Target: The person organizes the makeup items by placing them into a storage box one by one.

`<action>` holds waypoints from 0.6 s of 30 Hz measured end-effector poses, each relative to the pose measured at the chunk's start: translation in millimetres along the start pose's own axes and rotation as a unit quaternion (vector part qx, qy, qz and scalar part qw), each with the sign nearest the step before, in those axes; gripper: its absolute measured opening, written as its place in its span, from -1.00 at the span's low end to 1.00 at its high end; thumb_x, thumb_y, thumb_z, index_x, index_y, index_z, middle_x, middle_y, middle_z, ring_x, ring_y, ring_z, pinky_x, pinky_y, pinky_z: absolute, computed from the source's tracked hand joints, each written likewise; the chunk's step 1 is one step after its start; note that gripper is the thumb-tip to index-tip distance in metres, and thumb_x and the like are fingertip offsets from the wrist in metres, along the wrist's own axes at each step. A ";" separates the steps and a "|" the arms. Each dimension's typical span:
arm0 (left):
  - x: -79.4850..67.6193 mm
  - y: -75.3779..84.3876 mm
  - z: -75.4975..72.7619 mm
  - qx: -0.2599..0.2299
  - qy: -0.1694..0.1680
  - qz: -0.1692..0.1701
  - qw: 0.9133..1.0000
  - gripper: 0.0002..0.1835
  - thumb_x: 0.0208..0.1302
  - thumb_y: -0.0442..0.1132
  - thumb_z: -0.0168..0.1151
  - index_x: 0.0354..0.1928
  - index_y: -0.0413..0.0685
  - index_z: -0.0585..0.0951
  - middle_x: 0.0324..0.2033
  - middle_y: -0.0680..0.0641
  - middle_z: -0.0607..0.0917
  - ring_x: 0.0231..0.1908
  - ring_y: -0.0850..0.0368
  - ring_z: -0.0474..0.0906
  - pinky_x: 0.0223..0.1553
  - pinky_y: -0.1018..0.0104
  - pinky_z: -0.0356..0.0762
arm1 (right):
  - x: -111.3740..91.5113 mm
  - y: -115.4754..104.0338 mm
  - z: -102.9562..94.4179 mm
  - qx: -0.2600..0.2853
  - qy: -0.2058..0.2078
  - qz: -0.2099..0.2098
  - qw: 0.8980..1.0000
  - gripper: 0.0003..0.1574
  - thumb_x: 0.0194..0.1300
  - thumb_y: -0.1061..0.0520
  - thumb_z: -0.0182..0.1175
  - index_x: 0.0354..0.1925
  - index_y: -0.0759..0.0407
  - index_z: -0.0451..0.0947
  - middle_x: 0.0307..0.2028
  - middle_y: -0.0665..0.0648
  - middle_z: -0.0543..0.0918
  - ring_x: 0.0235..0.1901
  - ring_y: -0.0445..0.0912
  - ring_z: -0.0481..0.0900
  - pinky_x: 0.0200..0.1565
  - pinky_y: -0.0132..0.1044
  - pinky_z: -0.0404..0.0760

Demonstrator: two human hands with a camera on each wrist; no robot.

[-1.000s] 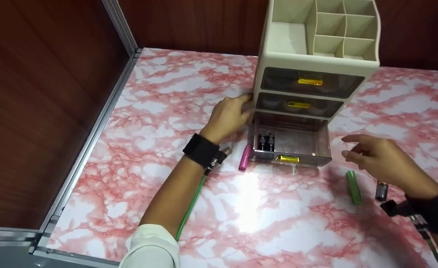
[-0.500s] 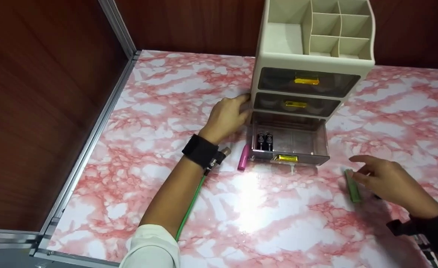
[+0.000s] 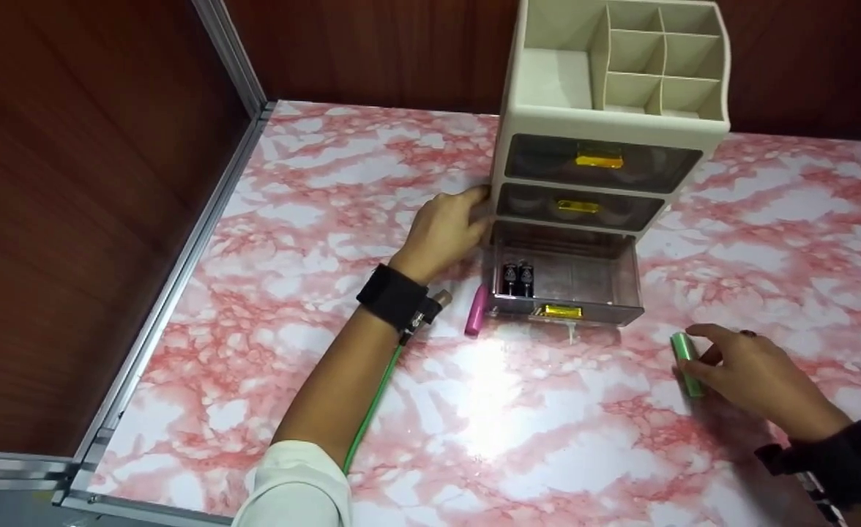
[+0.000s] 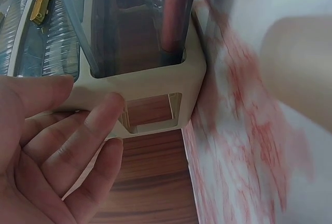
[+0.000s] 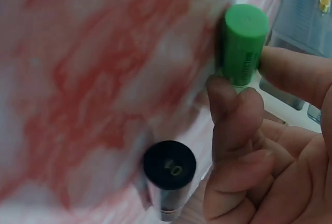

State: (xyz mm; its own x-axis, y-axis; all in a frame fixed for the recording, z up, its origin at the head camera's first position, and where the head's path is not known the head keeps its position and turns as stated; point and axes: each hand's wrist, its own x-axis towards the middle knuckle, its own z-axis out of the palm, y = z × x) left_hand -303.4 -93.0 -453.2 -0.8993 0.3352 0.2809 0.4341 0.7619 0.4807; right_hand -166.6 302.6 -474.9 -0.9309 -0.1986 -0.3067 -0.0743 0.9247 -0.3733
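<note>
My right hand (image 3: 756, 373) pinches a green lip balm tube (image 5: 244, 42) between thumb and fingers, low over the marbled table. Beside that hand, a dark lipstick (image 5: 170, 167) shows in the right wrist view; in the head view the hand hides it. My left hand (image 3: 441, 234) rests its fingers against the left side of a cream drawer organizer (image 3: 621, 121). The organizer's bottom drawer (image 3: 599, 315) is pulled out, with two black bottles (image 3: 518, 279) standing at its left end. A pink tube (image 3: 476, 311) lies just left of that drawer.
Two upper drawers with yellow handles, such as the top handle (image 3: 599, 159), are closed. Dividers split the organizer's open top (image 3: 628, 55). A wooden panel (image 3: 94, 219) with a metal rail borders the marbled table (image 3: 313, 439) on the left.
My right hand has come down from beside the open drawer to the green lip balm tube and taken hold of it. The left hand stays at the organizer's side.
</note>
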 end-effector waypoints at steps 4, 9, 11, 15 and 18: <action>0.7 -0.1 0.9 -0.002 -0.007 -0.007 1.000 -0.56 0.35 -0.08 0.22 0.22 -0.04 0.54 -0.14 -0.11 0.73 -0.33 0.03 0.67 -0.27 0.16 0.60 | 0.1 0.6 3.9 0.017 -0.005 0.003 1.000 -0.01 0.25 -0.26 0.27 0.33 0.40 0.26 -0.30 0.15 0.69 -0.40 -0.11 0.59 -0.44 -0.21 0.50; 1.4 -0.7 2.0 0.000 -0.009 -0.011 1.000 -0.57 0.35 -0.08 0.23 0.21 -0.01 0.55 -0.10 -0.09 0.73 -0.27 0.02 0.68 -0.24 0.15 0.59 | 0.3 0.2 6.8 0.018 0.004 -0.006 1.000 -0.14 0.20 -0.25 0.32 0.21 0.33 0.41 -0.30 0.15 0.70 -0.40 -0.12 0.59 -0.42 -0.23 0.49; 1.3 -1.0 2.1 0.001 -0.006 -0.007 1.000 -0.57 0.35 -0.08 0.23 0.21 -0.01 0.55 -0.10 -0.09 0.73 -0.28 0.02 0.68 -0.25 0.16 0.59 | -0.1 -0.3 6.2 0.020 0.008 -0.012 1.000 -0.22 0.22 -0.20 0.32 0.17 0.31 0.45 -0.31 0.13 0.70 -0.41 -0.13 0.60 -0.42 -0.23 0.50; 0.8 -1.6 1.8 -0.003 -0.004 -0.005 1.000 -0.54 0.34 -0.08 0.24 0.24 0.00 0.53 -0.07 -0.09 0.72 -0.37 0.06 0.67 -0.29 0.22 0.59 | -2.3 -1.0 1.6 0.045 0.017 -0.019 0.999 -0.32 0.31 -0.10 0.26 0.20 0.29 0.41 -0.32 0.10 0.69 -0.44 -0.13 0.61 -0.45 -0.25 0.52; 0.6 -1.7 1.9 -0.005 -0.007 -0.009 1.000 -0.53 0.34 -0.08 0.24 0.26 0.01 0.52 -0.06 -0.09 0.71 -0.39 0.07 0.66 -0.29 0.24 0.59 | -3.6 -1.9 -2.5 0.074 0.043 -0.026 0.996 -0.32 0.37 -0.09 0.20 0.29 0.25 0.32 -0.28 0.15 0.67 -0.40 -0.08 0.61 -0.48 -0.25 0.54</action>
State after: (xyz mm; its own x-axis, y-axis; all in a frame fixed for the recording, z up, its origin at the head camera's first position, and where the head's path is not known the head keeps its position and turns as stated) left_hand -304.8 -93.1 -455.4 -0.9079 0.3284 0.2603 0.4175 0.7631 0.4934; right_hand -164.0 302.3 -470.9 -0.9547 -0.2108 -0.2100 -0.0759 0.8549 -0.5131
